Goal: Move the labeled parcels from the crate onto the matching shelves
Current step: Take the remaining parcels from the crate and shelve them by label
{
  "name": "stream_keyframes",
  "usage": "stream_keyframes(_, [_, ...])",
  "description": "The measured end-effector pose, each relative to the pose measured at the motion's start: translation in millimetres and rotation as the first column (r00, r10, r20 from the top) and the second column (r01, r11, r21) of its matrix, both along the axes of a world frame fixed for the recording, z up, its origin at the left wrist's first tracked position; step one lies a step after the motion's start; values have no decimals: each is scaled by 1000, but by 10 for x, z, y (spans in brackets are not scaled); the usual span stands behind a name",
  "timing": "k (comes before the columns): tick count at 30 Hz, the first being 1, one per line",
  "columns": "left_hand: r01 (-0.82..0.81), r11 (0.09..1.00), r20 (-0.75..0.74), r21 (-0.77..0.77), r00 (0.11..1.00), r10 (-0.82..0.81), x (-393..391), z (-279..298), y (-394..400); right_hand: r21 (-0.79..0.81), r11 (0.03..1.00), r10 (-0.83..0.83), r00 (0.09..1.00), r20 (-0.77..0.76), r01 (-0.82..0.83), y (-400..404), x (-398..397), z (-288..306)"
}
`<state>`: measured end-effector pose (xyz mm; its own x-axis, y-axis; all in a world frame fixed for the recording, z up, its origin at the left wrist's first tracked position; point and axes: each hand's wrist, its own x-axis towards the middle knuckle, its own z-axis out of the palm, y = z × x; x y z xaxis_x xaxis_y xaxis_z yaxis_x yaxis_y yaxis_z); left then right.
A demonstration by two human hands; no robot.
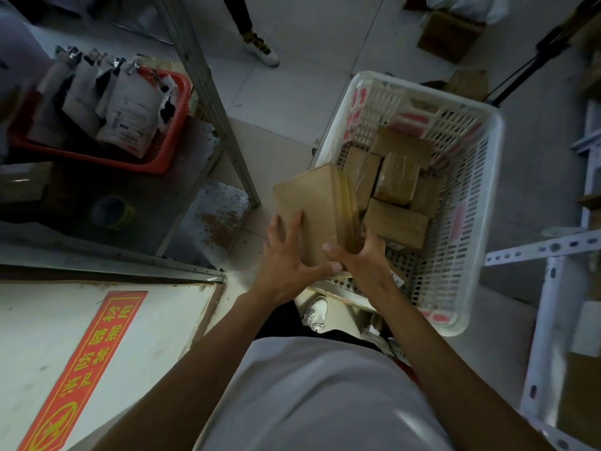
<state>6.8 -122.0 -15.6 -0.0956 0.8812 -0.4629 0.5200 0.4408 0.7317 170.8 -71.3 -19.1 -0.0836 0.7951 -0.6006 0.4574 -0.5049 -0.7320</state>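
Observation:
A white slatted crate stands on the floor at centre right and holds several brown taped cardboard parcels. I hold a flat brown parcel tilted over the crate's near left rim. My left hand lies spread on its top face. My right hand grips its lower right edge, thumb on top. No label shows on the parcel's visible face.
A grey metal shelf unit stands at left with a red basket of bagged parcels and a tape roll. A white cabinet with a red sign is at lower left. White shelf posts rise at right. Another person's foot is on the floor behind.

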Motion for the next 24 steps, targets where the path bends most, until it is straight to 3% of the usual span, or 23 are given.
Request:
stream_keyframes(3, [-17,1000,173,27,985,12,0,-63,-20,94,994,39,996,86,-47,-40,-35,109])
stream_keyframes(6, [-57,996,468,68,883,19,-80,-166,-66,169,981,78,993,86,-92,-101,-103,95])
stream_keyframes(10, [-96,995,484,6,871,81,-218,-164,-114,199,970,135,990,47,-142,-190,-152,19])
stream_keyframes(13, [-103,995,369,-5,924,98,-277,-90,-75,215,964,158,987,11,-156,-178,-166,-5])
stream_keyframes(16, [-125,987,142,97,984,111,-185,39,-19,187,974,133,991,-25,-126,-125,-192,11])
stream_keyframes(18, [-95,993,-51,65,994,98,-44,103,6,167,981,109,992,-67,-96,-101,-206,4])
stream_keyframes(21, [-34,999,-349,1,937,32,181,123,1,152,986,94,987,-130,-74,-95,-184,-51])
stream_keyframes(24, [-77,997,-469,-16,881,60,285,114,12,161,982,131,975,-177,-103,-68,-135,-102])
